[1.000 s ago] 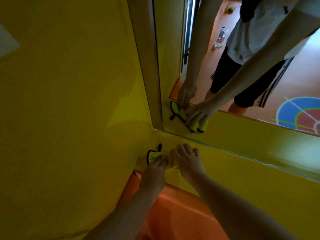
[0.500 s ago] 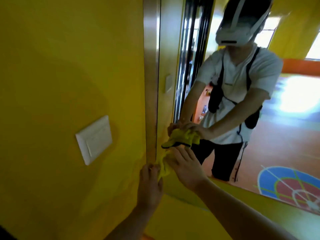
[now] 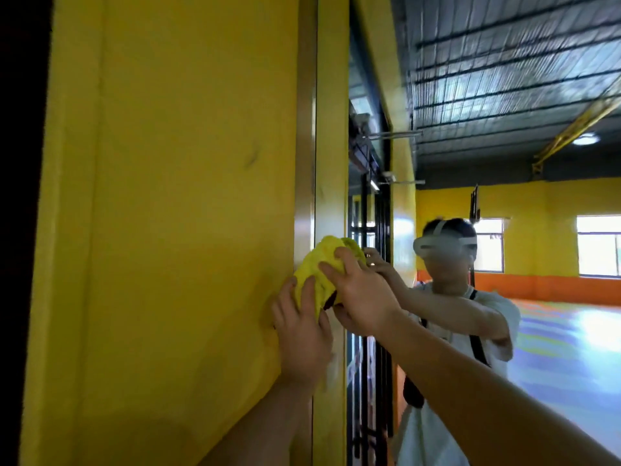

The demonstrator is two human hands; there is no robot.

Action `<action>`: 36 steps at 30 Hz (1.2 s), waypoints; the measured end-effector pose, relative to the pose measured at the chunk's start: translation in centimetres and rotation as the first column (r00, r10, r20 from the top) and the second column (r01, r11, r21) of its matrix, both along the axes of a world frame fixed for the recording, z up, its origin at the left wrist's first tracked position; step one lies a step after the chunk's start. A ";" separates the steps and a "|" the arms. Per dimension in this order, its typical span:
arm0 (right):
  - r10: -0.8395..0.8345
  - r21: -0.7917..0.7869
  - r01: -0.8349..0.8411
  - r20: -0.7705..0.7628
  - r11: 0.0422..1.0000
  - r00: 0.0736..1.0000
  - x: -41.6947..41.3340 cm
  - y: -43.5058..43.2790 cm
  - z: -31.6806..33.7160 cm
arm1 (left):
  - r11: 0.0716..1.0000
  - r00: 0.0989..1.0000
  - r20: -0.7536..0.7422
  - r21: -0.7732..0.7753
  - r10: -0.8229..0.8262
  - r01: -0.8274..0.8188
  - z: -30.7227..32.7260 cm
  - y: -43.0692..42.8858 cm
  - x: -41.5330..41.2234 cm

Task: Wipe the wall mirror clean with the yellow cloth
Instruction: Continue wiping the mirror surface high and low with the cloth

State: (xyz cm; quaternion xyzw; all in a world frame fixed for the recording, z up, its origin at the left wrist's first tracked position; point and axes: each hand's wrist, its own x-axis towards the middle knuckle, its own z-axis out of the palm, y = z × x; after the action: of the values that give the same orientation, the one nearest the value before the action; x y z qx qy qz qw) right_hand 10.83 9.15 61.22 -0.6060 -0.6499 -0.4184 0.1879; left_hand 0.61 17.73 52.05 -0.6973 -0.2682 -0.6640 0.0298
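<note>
Right hand (image 3: pixel 364 299) fingers grip the bunched yellow cloth (image 3: pixel 317 267), left hand (image 3: pixel 304 334) presses it flat-fingered at the edge of the mirror (image 3: pixel 504 95); wad may streak.

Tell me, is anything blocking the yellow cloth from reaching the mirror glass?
Nothing visible. The yellow cloth is bunched at the left edge of the mirror, by its metal frame; the right hand grips it, the left hand presses on it. Bare glass lies to its right.

Bare forearms (image 3: pixel 470 391), white T-shirt (image 3: pixel 490 301), pale headset (image 3: pixel 443 245), perhaps dark shoulder straps (image 3: pixel 478 344).
</note>
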 end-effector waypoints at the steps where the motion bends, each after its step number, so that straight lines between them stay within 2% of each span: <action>1: 0.027 0.033 -0.027 0.014 0.999 1.000 -0.5 0.1 1.8 | 0.999 1.000 0.011 0.026 0.024 -0.025 1.8 0.6 0.0; 7: 0.081 0.188 -0.102 0.114 0.977 0.990 -1.2 4.0 12.3 | 0.973 0.998 0.003 0.222 0.070 -0.069 11.7 5.0 1.7; 9: 0.095 0.192 -0.113 0.098 0.975 0.991 -1.1 5.0 15.4 | 0.974 0.996 0.012 0.207 0.090 -0.091 15.5 6.4 2.5; 12: 0.147 0.128 -0.143 -0.019 0.981 0.989 -1.1 6.0 19.3 | 0.972 0.989 -0.052 0.195 0.140 -0.128 21.0 7.8 3.1; 16: -0.040 0.084 0.031 0.113 0.996 0.993 -0.7 5.8 23.4 | 0.963 0.980 -0.125 0.238 0.156 -0.123 25.1 9.4 3.9; 18: -0.072 0.089 0.063 0.093 0.994 0.993 0.0 5.6 24.4 | 0.966 0.985 -0.118 0.240 0.124 -0.092 26.2 10.0 4.5; 20: -0.097 0.195 0.059 0.190 0.979 0.977 1.3 5.4 24.8 | 0.965 0.990 -0.103 0.253 0.094 -0.065 27.7 10.6 5.1; 24: -0.099 0.347 -0.008 0.290 0.938 0.952 3.7 4.6 24.7 | 0.973 0.998 -0.012 0.225 0.056 -0.052 32.8 10.5 5.9; 27: -0.107 0.391 -0.042 0.351 0.919 0.930 5.1 4.7 24.2 | 0.964 0.985 0.066 0.205 0.161 -0.171 35.3 10.0 6.8; 31: -0.145 0.434 -0.039 0.383 0.900 0.912 6.2 5.4 23.2 | 0.929 0.961 0.106 0.250 0.254 -0.273 35.8 10.2 6.9; 36: -0.236 0.468 0.067 0.312 0.881 0.920 7.4 4.5 22.4 | 0.907 0.962 0.069 0.322 0.264 -0.272 33.4 10.8 6.5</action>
State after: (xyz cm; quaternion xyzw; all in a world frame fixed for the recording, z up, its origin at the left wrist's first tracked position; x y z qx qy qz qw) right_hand 18.27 13.60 83.64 -0.5091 -0.5089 -0.6740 0.1661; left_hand 7.07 28.55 85.46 -0.6313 -0.2471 -0.6971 0.2332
